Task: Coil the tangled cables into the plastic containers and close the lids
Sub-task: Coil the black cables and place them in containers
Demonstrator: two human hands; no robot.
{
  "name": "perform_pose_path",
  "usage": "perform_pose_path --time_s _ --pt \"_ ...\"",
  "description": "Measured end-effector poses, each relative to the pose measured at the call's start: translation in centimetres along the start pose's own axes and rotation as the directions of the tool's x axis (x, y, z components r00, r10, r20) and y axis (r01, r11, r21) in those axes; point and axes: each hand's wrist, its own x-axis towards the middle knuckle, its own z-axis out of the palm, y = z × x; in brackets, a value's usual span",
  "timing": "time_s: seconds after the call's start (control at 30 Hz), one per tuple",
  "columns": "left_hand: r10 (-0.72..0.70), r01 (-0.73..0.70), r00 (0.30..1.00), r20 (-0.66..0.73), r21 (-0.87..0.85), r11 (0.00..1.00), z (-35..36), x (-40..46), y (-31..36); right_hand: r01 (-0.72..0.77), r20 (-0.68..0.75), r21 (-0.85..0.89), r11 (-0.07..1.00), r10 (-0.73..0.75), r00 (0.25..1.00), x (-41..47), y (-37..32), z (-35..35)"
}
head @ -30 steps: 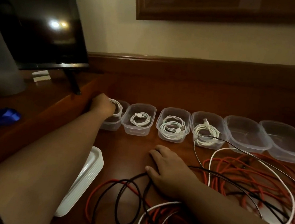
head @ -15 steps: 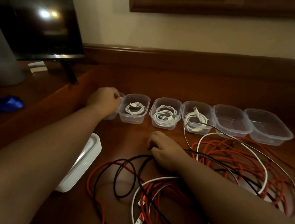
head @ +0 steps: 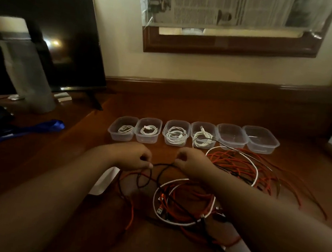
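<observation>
Containers (head: 259, 145) in row, four hold white cables (head: 175, 135)

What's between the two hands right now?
In the head view, a thin black cable spans the gap from the left hand to the right hand, above bare wooden tabletop.

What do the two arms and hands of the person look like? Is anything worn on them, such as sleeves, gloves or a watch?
Both forearms are bare as far as the picture shows. The left hand and the right hand wear no gloves. No watch, ring or bracelet can be seen, though the light is dim.
</observation>
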Motion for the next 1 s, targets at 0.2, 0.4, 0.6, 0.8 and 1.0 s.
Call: perform_pose_path --time_s 0.2,0.4,0.6,0.8,1.0 --pt "0.088 -0.254 0.923 -0.375 -0.421 0.871 -3.1 -4.4 6.5 0.033 0.082 0.497 0.867 -0.085 0.993 -5.8 -4.5 -2.5" --pt "-0.057 -0.434 0.814 -0.578 -0.671 0.601 -2.4 -5.4 9.8 0.048 -0.122 0.727 0.685 0.061 0.991 -10.0 -7.0 -7.0" --pt "-0.022 -0.334 0.910 -0.413 -0.766 0.549 2.5 -3.1 12.9 0.156 -0.183 0.958 0.241 0.091 0.979 -11.9 -7.1 -11.0" --pt "-0.203 -0.153 0.896 -0.394 -0.705 0.693 5.4 1.2 13.9 0.319 -0.327 0.944 0.080 0.108 0.939 -13.7 -7.2 -13.8" --pt "-0.351 -0.020 0.847 -0.399 -0.684 0.729 4.9 5.5 10.6 0.428 -0.415 0.901 -0.068 0.150 0.897 -14.6 -5.3 -16.3"
